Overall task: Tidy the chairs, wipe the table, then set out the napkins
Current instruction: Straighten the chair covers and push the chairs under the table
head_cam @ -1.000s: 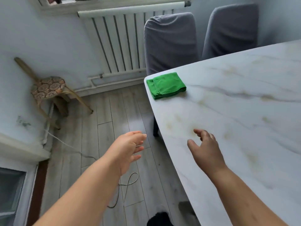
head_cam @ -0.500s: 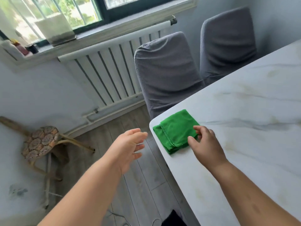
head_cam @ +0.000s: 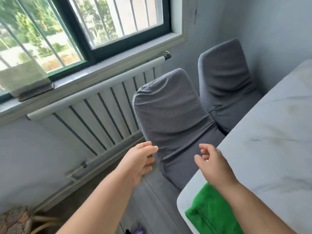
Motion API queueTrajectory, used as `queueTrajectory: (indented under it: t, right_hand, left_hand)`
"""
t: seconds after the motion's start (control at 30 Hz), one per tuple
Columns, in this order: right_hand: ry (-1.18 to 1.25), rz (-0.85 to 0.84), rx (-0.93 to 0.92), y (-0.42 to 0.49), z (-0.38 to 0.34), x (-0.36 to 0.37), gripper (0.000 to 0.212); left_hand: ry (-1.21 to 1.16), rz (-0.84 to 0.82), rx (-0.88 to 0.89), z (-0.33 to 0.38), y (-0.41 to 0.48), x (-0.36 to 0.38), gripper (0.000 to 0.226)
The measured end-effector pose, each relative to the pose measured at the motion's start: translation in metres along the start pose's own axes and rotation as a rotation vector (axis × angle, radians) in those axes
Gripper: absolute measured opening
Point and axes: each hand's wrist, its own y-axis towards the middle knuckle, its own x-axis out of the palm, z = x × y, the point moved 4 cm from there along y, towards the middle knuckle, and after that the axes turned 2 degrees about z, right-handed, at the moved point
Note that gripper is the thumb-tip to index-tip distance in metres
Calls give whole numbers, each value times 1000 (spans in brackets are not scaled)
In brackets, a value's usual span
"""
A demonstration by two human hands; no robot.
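Chairs in grey covers are seen at the table's long edge, side by side below the window wall. The near chair [head_cam: 170, 115] is set at the table's [head_cam: 270, 141] corner, its seat partly hidden under the top. The far chair [head_cam: 224, 73] is placed just beyond it, by the wall corner.

Both hands are held out toward the near chair and nothing is held in either. The left hand [head_cam: 138, 162] is stretched with fingers straight and slightly spread, the tips at the backrest's left edge; whether contact is made cannot be told. The right hand [head_cam: 212, 164] is kept with fingers loosely bent and parted, in front of the chair's lower back, past the table's corner.

A folded green cloth [head_cam: 207, 215] is laid on that corner, partly covered by the right forearm.

A white radiator [head_cam: 94, 115] is mounted behind the chairs under a barred window [head_cam: 84, 31]. A patterned stool [head_cam: 15, 220] is glimpsed at the lower left.
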Motion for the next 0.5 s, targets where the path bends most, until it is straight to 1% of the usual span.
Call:
queueTrajectory:
  t: [0.13, 0.23, 0.37, 0.5]
  right_hand:
    - [23, 105, 93, 51, -32, 44, 39]
    - [24, 143, 156, 77, -56, 71, 38]
    - [38, 176, 176, 117, -89, 108, 34]
    - [-9, 177, 196, 158, -108, 131, 30]
  left_hand:
    - [81, -116, 35, 51, 79, -38, 47]
    - [164, -129, 63, 83, 131, -67, 41]
    - [253, 19, 195, 135, 218, -94, 24]
    - [455, 151, 344, 175, 290, -96, 14]
